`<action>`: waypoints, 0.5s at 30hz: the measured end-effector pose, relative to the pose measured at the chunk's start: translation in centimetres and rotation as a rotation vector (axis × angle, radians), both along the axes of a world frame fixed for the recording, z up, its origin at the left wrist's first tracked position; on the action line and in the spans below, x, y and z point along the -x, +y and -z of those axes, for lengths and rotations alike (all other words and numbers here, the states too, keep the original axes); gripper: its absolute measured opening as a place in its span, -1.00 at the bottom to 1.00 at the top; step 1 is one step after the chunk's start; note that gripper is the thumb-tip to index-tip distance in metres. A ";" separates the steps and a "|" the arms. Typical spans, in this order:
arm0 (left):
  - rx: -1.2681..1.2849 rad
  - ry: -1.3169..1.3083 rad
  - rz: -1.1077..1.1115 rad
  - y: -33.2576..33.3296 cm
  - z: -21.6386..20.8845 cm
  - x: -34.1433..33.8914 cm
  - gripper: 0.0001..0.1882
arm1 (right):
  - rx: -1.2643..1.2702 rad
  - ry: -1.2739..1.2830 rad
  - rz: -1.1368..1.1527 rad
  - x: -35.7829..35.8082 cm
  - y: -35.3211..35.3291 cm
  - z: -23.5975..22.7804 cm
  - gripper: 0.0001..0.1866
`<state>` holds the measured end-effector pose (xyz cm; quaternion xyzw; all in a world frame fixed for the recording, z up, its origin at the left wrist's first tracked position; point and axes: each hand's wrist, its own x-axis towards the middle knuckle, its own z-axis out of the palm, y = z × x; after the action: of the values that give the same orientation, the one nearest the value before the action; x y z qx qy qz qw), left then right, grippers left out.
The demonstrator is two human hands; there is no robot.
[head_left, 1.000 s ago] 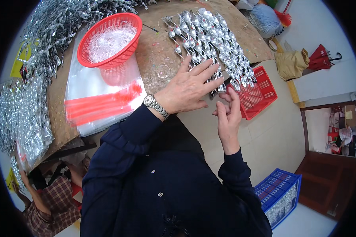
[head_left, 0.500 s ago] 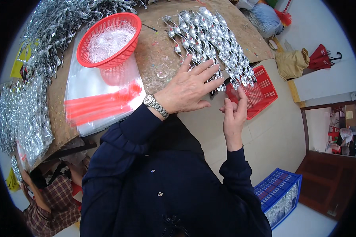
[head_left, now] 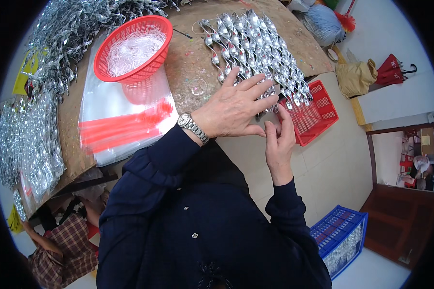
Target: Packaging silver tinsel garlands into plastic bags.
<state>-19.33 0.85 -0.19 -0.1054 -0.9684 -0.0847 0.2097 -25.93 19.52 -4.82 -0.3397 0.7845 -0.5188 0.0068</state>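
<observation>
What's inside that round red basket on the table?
A tangle of thin, clear strands lies in the round red basket. It hides the bottom, so anything beneath cannot be seen.

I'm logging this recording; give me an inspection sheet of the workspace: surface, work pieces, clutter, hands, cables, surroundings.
Surface: brown table, speckled and marked.
Work pieces: silver twisted strands laid side by side, near ends at the table's edge.
Clutter: red round basket of clear threads, on clear bags with red bands; silver heap at left.
Hands: left hand spread over the strands' near ends; right hand curled beside it, grip unclear.
Cables: nothing seen.
Surroundings: red crate past the table's edge, blue crate, red umbrella, tan bag, co-worker in plaid at lower left.
</observation>
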 end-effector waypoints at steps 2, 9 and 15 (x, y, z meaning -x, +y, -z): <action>-0.008 -0.004 0.019 0.1 -0.2 0.3 -0.21 | -0.033 0.030 -0.003 -0.1 0.0 -0.2 -0.49; 0.028 -0.033 0.086 0.2 -0.4 1.2 -0.24 | 0.004 0.067 -0.015 0.2 0.1 0.5 -0.51; 0.029 -0.046 0.091 0.4 -0.7 1.4 -0.31 | 0.179 -0.110 0.057 0.6 1.2 0.5 -0.56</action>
<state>-20.75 1.25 0.54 -0.1501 -0.9683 -0.0825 0.1818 -26.56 20.69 -5.29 -0.2876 0.7428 -0.6046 0.0051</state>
